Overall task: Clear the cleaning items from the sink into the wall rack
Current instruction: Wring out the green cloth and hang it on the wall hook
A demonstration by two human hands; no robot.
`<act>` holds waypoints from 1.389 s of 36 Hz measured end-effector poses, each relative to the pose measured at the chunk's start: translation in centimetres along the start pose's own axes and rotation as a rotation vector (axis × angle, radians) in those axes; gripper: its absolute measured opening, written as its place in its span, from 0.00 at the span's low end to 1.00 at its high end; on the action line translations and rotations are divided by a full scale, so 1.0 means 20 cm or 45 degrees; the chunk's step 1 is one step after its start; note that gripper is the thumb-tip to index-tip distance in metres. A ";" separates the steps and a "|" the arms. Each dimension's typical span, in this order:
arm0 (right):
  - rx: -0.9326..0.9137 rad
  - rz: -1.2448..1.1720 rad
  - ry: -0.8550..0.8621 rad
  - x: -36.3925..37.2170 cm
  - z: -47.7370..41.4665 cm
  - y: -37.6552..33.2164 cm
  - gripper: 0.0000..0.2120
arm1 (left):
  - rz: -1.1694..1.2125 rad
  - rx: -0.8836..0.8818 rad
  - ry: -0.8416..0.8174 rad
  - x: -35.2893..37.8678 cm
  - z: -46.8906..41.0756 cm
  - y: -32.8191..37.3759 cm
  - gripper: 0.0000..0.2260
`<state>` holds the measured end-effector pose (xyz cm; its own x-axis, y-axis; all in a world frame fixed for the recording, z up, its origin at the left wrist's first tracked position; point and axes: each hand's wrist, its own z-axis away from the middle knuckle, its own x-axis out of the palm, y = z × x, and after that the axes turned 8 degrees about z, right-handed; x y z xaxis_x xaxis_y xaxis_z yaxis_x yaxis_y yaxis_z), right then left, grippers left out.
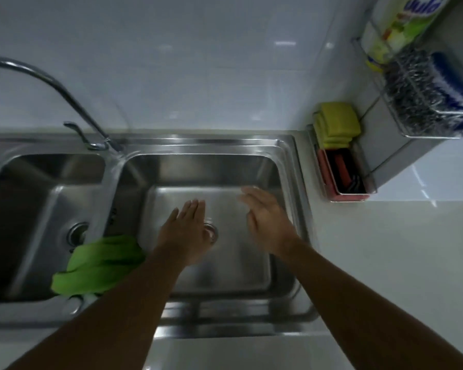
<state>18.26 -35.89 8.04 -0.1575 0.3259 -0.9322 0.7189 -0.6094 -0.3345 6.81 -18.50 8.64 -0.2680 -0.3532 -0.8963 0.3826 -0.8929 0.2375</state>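
Both my hands hover flat over the right basin of the steel sink (206, 166). My left hand (186, 231) is palm down above the drain (211, 233), holding nothing. My right hand (267, 222) is open nearer the basin's right wall, slightly blurred. A green cloth (102, 263) hangs over the divider between the two basins. On the right wall, the wire rack (433, 134) carries a steel scourer (412, 94), a blue item (455, 84) and a detergent pack (401, 25). Below it, a lower holder (345, 194) contains yellow sponges (337, 124) and red and dark items.
A curved tap (51, 84) arches over the left basin (38, 209), which has its own drain (76, 233). White tiled wall behind, pale worktop (385, 249) to the right of the sink.
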 end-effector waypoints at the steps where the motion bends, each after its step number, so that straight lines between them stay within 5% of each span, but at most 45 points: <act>1: -0.023 -0.053 -0.017 0.05 0.01 -0.09 0.21 | 0.010 -0.030 0.012 0.01 0.05 -0.08 0.31; 12: -0.286 -0.317 -0.219 0.46 0.02 -0.96 0.21 | 0.150 -0.289 0.243 0.20 0.59 -0.88 0.35; 26: -0.533 -0.076 -0.392 0.88 -0.10 -1.36 0.34 | 0.533 -0.312 0.291 0.30 0.74 -1.11 0.32; 30: -0.420 -0.204 -0.244 0.83 -0.11 -1.39 0.21 | 0.604 -0.227 0.356 0.32 0.73 -1.16 0.28; 36: 0.064 -0.428 -0.449 0.81 -0.15 -1.41 0.11 | 0.712 -0.214 0.512 0.28 0.73 -1.16 0.21; 40: 0.210 -0.437 -0.578 0.80 -0.16 -1.37 0.10 | 0.617 -0.303 0.734 0.27 0.73 -1.15 0.06; 44: 0.302 -0.566 -0.548 0.75 -0.16 -1.30 0.07 | 0.239 -0.568 0.675 0.26 0.70 -1.14 0.24; 47: 0.266 -0.625 -0.501 0.68 -0.15 -1.26 0.07 | 0.297 -0.703 0.544 0.20 0.68 -1.12 0.35; 50: 0.201 -0.718 -0.406 0.60 -0.13 -1.24 0.07 | 0.451 -0.795 0.476 0.14 0.60 -1.07 0.34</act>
<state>0.38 -14.96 5.42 -0.6903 0.4111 -0.5954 0.3637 -0.5142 -0.7767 -12.70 -3.60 5.59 0.2327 -0.3704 -0.8992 0.8421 -0.3858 0.3768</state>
